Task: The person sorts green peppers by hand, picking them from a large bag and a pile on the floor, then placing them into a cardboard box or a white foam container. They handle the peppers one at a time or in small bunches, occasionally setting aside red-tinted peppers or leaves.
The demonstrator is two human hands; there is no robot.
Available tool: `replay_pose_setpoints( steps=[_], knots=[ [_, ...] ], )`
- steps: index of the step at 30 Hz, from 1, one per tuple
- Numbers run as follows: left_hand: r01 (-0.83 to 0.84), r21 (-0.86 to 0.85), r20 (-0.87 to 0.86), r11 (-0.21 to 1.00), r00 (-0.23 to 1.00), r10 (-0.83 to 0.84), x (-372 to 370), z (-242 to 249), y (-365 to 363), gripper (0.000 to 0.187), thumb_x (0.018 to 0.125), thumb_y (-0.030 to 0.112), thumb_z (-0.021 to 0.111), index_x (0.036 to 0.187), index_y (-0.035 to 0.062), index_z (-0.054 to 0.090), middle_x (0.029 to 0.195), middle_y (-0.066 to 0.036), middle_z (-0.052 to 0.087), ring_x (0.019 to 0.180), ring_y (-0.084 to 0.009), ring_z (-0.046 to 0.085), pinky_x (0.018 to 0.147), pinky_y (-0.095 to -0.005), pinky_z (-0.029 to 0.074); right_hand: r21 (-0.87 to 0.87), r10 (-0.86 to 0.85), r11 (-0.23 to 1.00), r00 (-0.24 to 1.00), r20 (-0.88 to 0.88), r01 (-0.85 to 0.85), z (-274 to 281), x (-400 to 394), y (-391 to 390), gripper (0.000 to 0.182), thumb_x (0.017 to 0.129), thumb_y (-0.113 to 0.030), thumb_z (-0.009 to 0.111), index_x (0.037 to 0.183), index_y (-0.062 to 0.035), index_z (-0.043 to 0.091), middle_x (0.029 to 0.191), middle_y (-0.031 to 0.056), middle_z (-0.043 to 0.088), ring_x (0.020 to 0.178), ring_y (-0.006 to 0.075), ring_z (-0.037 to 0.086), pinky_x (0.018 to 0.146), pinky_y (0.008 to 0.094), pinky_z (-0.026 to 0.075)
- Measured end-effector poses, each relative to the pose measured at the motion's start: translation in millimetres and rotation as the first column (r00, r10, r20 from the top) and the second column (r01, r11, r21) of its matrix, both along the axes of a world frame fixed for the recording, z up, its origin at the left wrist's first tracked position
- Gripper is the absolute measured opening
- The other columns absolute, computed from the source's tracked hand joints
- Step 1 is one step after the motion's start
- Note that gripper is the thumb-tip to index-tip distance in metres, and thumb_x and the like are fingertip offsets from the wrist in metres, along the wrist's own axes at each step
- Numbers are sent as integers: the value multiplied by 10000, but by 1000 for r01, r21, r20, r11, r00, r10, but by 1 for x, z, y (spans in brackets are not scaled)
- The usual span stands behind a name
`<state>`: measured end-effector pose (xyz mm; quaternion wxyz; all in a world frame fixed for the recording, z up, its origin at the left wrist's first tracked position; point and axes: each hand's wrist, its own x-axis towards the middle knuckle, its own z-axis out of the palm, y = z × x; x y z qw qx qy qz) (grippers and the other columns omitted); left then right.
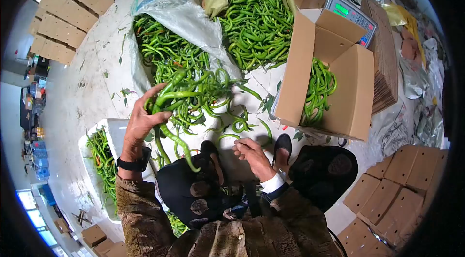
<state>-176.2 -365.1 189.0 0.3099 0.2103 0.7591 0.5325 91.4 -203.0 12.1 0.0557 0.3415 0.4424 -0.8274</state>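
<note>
Long, slender green chili peppers (177,99), glossy and curved, some hooked at the tip, are gathered in a bunch in the left hand (140,124). The bunch is clasped between thumb and curled fingers, with several peppers hanging down below the palm and others fanning out above it. A black wristband (131,164) is worn on that wrist. The right hand (252,154) is held lower and to the right, its fingers loosely bent; whether anything is pinched in them cannot be told. Just beyond both hands a loose heap of peppers (213,97) is spread on the floor, spilling from a white sack (184,15). Farther out a second, larger pile (256,20) is seen. To the right of the right hand an open cardboard box (348,92) partly filled with peppers is set on a scale (351,15). Left of the left hand a white foam tray (114,131) of peppers is placed.
</note>
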Motion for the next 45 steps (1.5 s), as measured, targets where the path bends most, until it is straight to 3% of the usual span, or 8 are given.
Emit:
replay_pose_setpoints(
  steps=[4, 11, 19, 26, 32, 34, 39, 45],
  knots=[
    [-33, 99, -48, 995, 998, 38, 8, 58, -7, 806, 618, 180, 771, 1354, 6, 492, 1002, -50, 653, 775, -78, 586, 649, -213, 475, 160, -21, 987, 996, -84, 34, 40, -10, 14, 257, 963, -220, 560, 1135, -34, 601, 1001, 52, 662, 850, 125, 597, 742, 271, 465],
    [59, 83, -164, 995, 985, -45, 37, 158, 3, 798, 643, 76, 759, 1379, 8, 459, 1085, -83, 654, 983, -137, 606, 893, -258, 463, 218, 61, 976, 919, -389, 28, 154, -26, 23, 266, 949, -178, 592, 1154, -8, 582, 996, 70, 659, 854, 117, 581, 742, 256, 453],
    [28, 256, -192, 966, 981, 22, 101, 129, 33, 753, 697, 40, 766, 1383, 31, 453, 1134, -97, 633, 1015, -144, 599, 900, -272, 470, 486, 221, 864, 773, -595, 127, 225, -10, 9, 411, 888, -183, 681, 1235, -14, 540, 1151, 107, 612, 1041, 165, 599, 816, 293, 506],
    [-87, 367, 298, 926, 954, -29, 164, 76, 35, 827, 691, 125, 811, 1399, -11, 406, 1190, -102, 605, 1053, -172, 588, 927, -296, 460, -67, -89, 996, 835, -542, 63, 202, -1, 10, 350, 949, -203, 629, 1230, -9, 553, 1080, 22, 632, 916, 75, 561, 755, 233, 447],
    [-218, 426, 479, 878, 878, -14, 187, 42, 29, 854, 704, 47, 813, 1423, -8, 356, 1181, -126, 603, 1043, -186, 612, 890, -314, 505, -48, -109, 994, 827, -551, 100, 194, 14, 6, 263, 976, -171, 561, 1205, -42, 558, 1092, 35, 625, 943, 98, 574, 800, 264, 462],
    [-262, 423, 542, 867, 840, -11, 197, 40, 22, 867, 697, 49, 820, 1425, -11, 353, 1183, -119, 603, 1038, -183, 613, 878, -308, 509, -242, -212, 966, 810, -547, 89, 193, 23, 6, 269, 986, -171, 524, 1220, -37, 535, 1130, 62, 618, 1012, 139, 584, 864, 312, 473],
    [-293, 427, 543, 855, 840, 17, 213, 29, 19, 887, 700, 20, 819, 1439, -1, 330, 1226, -105, 576, 1076, -185, 598, 922, -302, 492, -413, -248, 911, 806, -538, 5, 167, 32, 5, 325, 959, -123, 514, 1268, -27, 485, 1180, 90, 599, 1092, 191, 575, 943, 373, 456],
    [-153, 313, 149, 937, 983, 111, 219, 19, 19, 931, 686, 91, 841, 1451, 17, 316, 1308, -121, 543, 1172, -198, 542, 996, -317, 436, -245, -123, 970, 867, -482, 1, 178, 28, 5, 354, 937, -100, 580, 1260, -21, 460, 1137, 55, 566, 1080, 145, 546, 935, 290, 424]
  ],
)
